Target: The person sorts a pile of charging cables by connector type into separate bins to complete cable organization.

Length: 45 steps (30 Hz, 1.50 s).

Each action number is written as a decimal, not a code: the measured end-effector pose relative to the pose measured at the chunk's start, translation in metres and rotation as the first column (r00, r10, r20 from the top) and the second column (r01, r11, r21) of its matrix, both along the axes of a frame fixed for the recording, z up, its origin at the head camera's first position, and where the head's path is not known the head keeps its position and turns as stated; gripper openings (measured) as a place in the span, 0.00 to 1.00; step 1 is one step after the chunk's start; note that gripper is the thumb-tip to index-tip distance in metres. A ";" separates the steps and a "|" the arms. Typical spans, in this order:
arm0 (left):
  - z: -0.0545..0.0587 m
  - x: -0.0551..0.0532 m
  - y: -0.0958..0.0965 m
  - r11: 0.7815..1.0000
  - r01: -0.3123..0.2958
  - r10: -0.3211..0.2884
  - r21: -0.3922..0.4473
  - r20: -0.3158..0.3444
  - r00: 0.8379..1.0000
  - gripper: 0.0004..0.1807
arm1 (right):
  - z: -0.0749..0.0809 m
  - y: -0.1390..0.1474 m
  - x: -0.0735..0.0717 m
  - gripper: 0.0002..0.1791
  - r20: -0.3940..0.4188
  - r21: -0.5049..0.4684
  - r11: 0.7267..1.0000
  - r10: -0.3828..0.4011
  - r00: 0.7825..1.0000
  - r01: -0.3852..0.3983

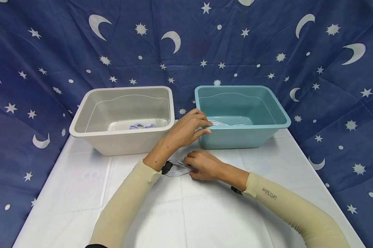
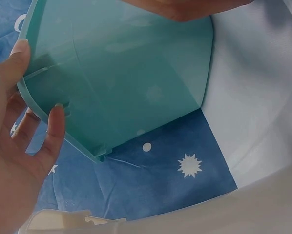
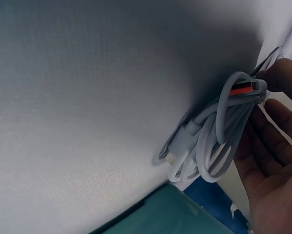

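Observation:
My left hand (image 1: 189,127) is at the near left corner of the teal bin (image 1: 251,126), its fingers over the rim and its thumb outside. The left wrist view shows the thumb and fingers on either side of that rim. Just past these fingertips, a white cable (image 1: 218,123) lies inside the bin. Below, in front of the bin, my right hand (image 1: 205,166) grips a coiled grey-white USB cable (image 3: 209,131) low over the table. An orange-lined USB plug (image 3: 241,89) shows among the loops, with a second connector near their lower end.
Left of the teal bin stands a beige bin (image 1: 122,132) with a small bundled cable (image 1: 142,126) inside. Both bins are on a white-covered table (image 1: 65,193). A dark blue curtain (image 1: 186,34) with moons and stars surrounds the back and sides.

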<state>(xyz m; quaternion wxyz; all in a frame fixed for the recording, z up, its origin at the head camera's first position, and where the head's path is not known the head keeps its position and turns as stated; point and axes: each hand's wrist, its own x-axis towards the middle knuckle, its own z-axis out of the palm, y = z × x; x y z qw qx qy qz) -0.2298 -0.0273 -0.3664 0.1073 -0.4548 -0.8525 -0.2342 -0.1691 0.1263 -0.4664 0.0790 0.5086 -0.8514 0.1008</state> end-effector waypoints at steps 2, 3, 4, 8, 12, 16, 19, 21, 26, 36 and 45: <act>0.000 0.000 0.000 1.000 0.003 -0.003 0.000 0.008 1.000 0.17 | -0.001 0.000 0.000 0.10 -0.001 -0.005 1.000 0.008 1.000 -0.008; 0.000 0.000 0.000 1.000 0.005 -0.005 0.002 0.012 1.000 0.17 | -0.001 0.001 0.000 0.10 -0.003 -0.004 1.000 0.010 1.000 -0.010; 0.000 0.000 0.000 1.000 0.006 -0.006 0.002 0.015 1.000 0.17 | -0.001 0.001 0.001 0.10 -0.004 -0.002 1.000 0.011 1.000 -0.011; 0.001 0.001 0.001 1.000 -0.001 0.001 -0.006 0.016 1.000 0.17 | 0.000 0.003 0.002 0.10 -0.009 0.010 1.000 0.015 1.000 -0.015; 0.001 0.000 0.000 1.000 -0.011 0.011 -0.018 0.005 1.000 0.17 | 0.004 0.005 0.003 0.10 -0.007 0.009 1.000 0.019 1.000 -0.019; 0.001 0.000 0.000 1.000 -0.008 0.008 -0.016 0.001 1.000 0.17 | 0.012 0.009 0.005 0.10 -0.001 -0.021 1.000 0.023 1.000 -0.023; 0.001 0.000 0.000 1.000 -0.009 0.009 -0.010 -0.004 1.000 0.17 | 0.018 0.013 0.006 0.10 -0.005 -0.039 0.999 0.032 0.999 -0.033; 0.001 0.000 -0.001 1.000 -0.011 0.011 -0.007 -0.006 1.000 0.17 | 0.020 0.016 0.006 0.10 -0.014 -0.037 0.998 0.041 0.999 -0.042; 0.001 0.000 0.000 1.000 -0.006 0.006 -0.014 -0.016 1.000 0.17 | 0.024 0.021 0.007 0.10 -0.033 -0.027 0.998 0.050 0.998 -0.051; 0.001 0.000 0.000 1.000 -0.005 0.004 -0.006 -0.012 1.000 0.16 | 0.043 0.029 0.012 0.12 -0.071 -0.010 0.997 0.070 0.995 -0.071; 0.001 -0.001 0.001 1.000 0.000 0.000 -0.008 -0.008 1.000 0.16 | 0.058 0.035 0.015 0.12 -0.091 -0.020 0.995 0.097 0.991 -0.099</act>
